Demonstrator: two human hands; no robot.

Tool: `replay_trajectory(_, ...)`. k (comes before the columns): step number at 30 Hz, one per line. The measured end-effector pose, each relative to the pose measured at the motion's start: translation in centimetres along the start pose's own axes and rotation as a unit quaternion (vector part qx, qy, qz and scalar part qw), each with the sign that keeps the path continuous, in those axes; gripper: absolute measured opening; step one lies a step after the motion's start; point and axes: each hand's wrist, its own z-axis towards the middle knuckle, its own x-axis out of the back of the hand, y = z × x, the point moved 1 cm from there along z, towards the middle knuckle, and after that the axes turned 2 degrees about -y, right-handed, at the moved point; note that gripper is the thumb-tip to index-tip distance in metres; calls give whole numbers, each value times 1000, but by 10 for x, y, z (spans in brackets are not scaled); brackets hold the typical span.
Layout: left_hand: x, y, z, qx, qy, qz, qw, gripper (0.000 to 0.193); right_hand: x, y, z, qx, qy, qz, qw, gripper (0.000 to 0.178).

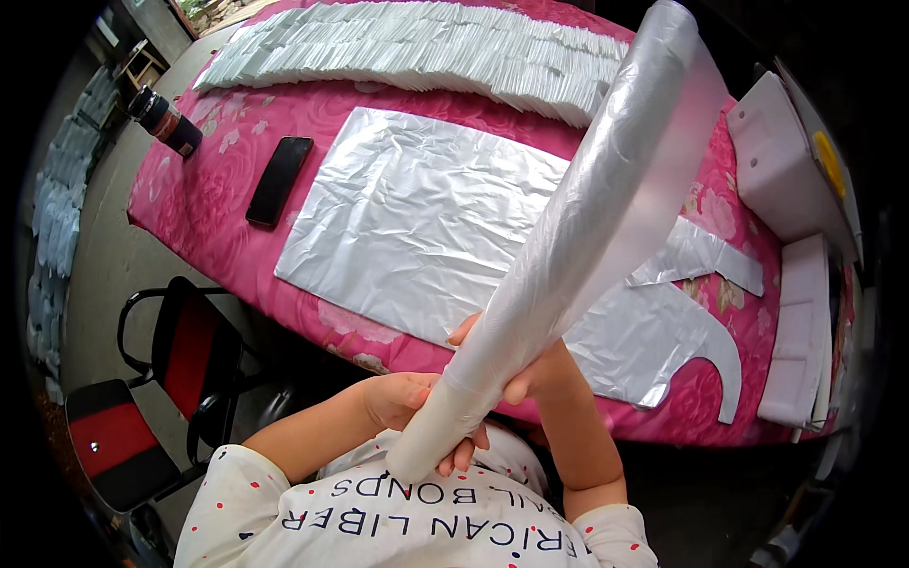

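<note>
A long roll of thin, whitish clear plastic film slants across the middle, its lower end against my shirt and its upper end reaching over the far side of the table. My left hand wraps round the lower part; some of its fingers show beneath the roll. Higher up, my right hand grips it from the right, fingertips showing on the far side. Under the roll, a white plastic carrier bag is spread flat on the table, with its handle loops toward the right. The roll hides part of the bag.
A pink flowered cloth covers the table. Long rows of folded white bags line its far side. At left are a black phone and a dark bottle; white foam boxes stand right. A red-black chair is left.
</note>
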Motion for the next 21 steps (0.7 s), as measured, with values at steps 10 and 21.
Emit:
replay_trajectory(10, 17, 4, 2, -230, 433, 385, 782, 66, 0, 30, -14, -97, 161, -210, 960, 29)
replay_trajectory(21, 8, 13, -17, -97, 533, 507, 670, 48, 14, 19, -27, -3, 244, -431, 869, 31)
